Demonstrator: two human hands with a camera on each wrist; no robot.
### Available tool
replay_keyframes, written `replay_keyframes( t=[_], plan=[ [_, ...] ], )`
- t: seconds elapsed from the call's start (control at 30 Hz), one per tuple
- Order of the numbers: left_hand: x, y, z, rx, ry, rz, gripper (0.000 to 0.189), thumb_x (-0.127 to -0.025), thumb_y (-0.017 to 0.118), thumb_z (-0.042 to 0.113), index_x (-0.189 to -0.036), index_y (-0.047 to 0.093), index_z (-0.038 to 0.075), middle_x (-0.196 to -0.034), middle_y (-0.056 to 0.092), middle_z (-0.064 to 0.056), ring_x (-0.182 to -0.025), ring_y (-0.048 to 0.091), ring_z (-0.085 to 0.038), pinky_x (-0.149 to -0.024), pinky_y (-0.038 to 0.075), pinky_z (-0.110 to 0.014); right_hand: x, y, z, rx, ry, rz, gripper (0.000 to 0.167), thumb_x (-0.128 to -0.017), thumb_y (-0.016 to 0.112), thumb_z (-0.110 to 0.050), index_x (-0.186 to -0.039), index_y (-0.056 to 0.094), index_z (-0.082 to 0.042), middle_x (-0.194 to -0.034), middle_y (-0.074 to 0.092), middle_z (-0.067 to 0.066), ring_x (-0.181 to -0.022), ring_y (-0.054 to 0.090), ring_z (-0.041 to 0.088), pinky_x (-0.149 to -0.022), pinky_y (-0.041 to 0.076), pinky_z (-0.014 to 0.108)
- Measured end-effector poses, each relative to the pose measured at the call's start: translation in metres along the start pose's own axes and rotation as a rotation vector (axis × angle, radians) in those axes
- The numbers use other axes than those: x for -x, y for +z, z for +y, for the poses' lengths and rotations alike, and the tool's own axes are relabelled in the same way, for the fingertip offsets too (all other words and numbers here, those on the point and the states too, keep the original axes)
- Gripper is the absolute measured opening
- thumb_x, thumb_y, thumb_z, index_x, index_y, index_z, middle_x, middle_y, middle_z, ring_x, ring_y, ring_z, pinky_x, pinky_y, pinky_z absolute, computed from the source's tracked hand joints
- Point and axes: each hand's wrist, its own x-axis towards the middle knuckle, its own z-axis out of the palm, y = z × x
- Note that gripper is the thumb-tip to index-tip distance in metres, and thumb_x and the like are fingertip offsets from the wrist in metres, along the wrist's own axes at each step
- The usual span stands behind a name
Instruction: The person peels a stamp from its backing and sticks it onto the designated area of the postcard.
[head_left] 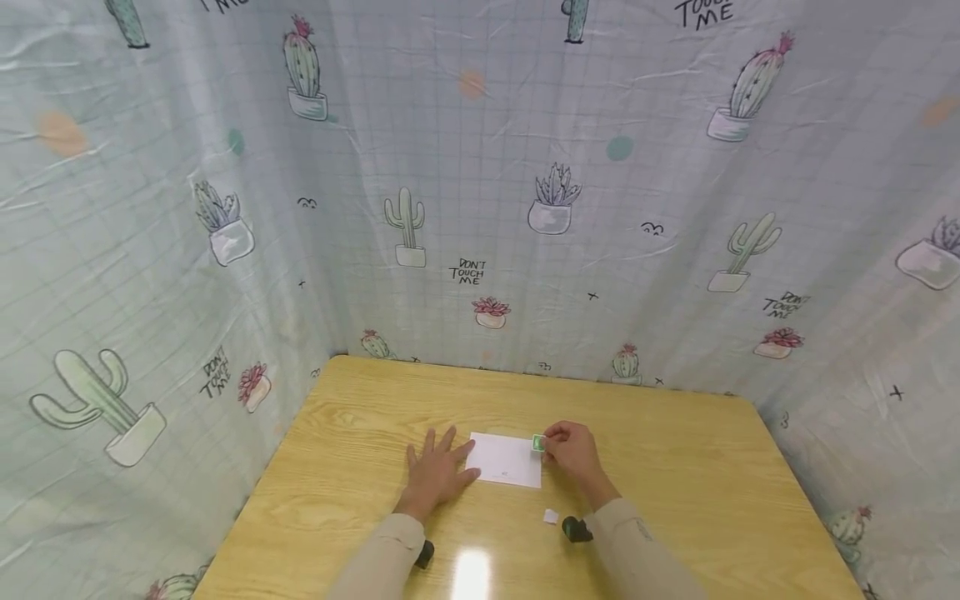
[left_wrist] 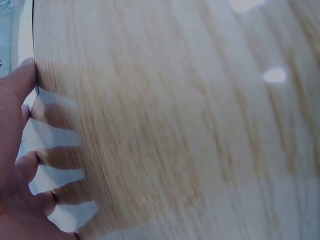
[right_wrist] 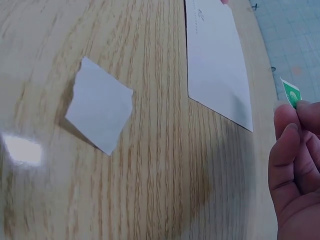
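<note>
A white envelope (head_left: 504, 459) lies flat on the wooden table, with small print near its lower edge. My left hand (head_left: 437, 473) is spread out, its fingertips resting at the envelope's left end; in the left wrist view the same hand (left_wrist: 19, 165) lies along the left side. Between thumb and fingers my right hand (head_left: 573, 454) pinches a small green postage stamp (head_left: 537, 443) with a white border, over the envelope's upper right corner. In the right wrist view the stamp (right_wrist: 292, 93) stands tilted in the fingertips, above the table.
A small torn piece of white paper (right_wrist: 100, 105) lies on the table (head_left: 660, 467) nearer the body, below the envelope's right end. Behind the table and along its sides hangs a curtain (head_left: 495, 167) printed with cacti. Light glares off the front of the tabletop.
</note>
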Motion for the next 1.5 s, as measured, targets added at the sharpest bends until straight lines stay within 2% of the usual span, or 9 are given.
replay_keyframes(
  t=[0.23, 0.53, 0.83, 1.27, 1.5],
  plan=[
    [0.0, 0.001, 0.0, 0.0, 0.0, -0.014, 0.058, -0.101, 0.061, 0.053, -0.152, 0.055, 0.026, -0.171, 0.033, -0.014, -0.158, 0.019, -0.053, -0.117, 0.012, -0.085, -0.006, 0.001, 0.004, 0.025, 0.006, 0.0, 0.004, -0.095, 0.07, 0.0, -0.097, 0.07, 0.003, -0.081, 0.071, 0.014, -0.071, 0.071, 0.029, -0.066, 0.062, 0.035],
    [-0.005, -0.006, 0.0, -0.014, 0.002, 0.007, 0.058, -0.101, 0.061, 0.054, -0.151, 0.056, 0.027, -0.171, 0.034, -0.013, -0.158, 0.02, -0.052, -0.118, 0.012, -0.085, -0.015, 0.007, 0.005, 0.04, -0.001, 0.015, 0.004, -0.094, 0.071, 0.0, -0.095, 0.069, 0.003, -0.076, 0.07, 0.012, -0.064, 0.066, 0.022, -0.061, 0.056, 0.029],
    [-0.003, 0.001, -0.004, -0.017, -0.002, -0.002, 0.058, -0.1, 0.062, 0.056, -0.151, 0.057, 0.028, -0.171, 0.034, -0.012, -0.159, 0.02, -0.052, -0.117, 0.012, -0.085, -0.017, 0.011, 0.017, 0.037, -0.013, 0.024, 0.006, -0.091, 0.073, 0.003, -0.093, 0.069, 0.007, -0.075, 0.07, 0.01, -0.061, 0.065, 0.019, -0.06, 0.057, 0.028],
    [-0.006, 0.005, -0.004, -0.007, -0.007, -0.012, 0.059, -0.1, 0.059, 0.059, -0.152, 0.055, 0.03, -0.172, 0.032, -0.01, -0.16, 0.018, -0.051, -0.118, 0.011, -0.084, -0.016, 0.015, 0.014, 0.143, -0.015, 0.024, 0.007, -0.091, 0.074, 0.0, -0.093, 0.07, 0.006, -0.074, 0.07, 0.01, -0.06, 0.062, 0.015, -0.058, 0.053, 0.025],
    [-0.006, 0.004, -0.004, -0.004, -0.011, -0.011, 0.059, -0.1, 0.059, 0.058, -0.152, 0.055, 0.03, -0.172, 0.031, -0.01, -0.16, 0.017, -0.051, -0.119, 0.01, -0.084, -0.015, 0.017, 0.008, 0.22, -0.005, 0.047, 0.004, -0.091, 0.073, -0.003, -0.089, 0.071, 0.0, -0.077, 0.068, 0.008, -0.066, 0.059, 0.017, -0.059, 0.049, 0.025]
  ],
)
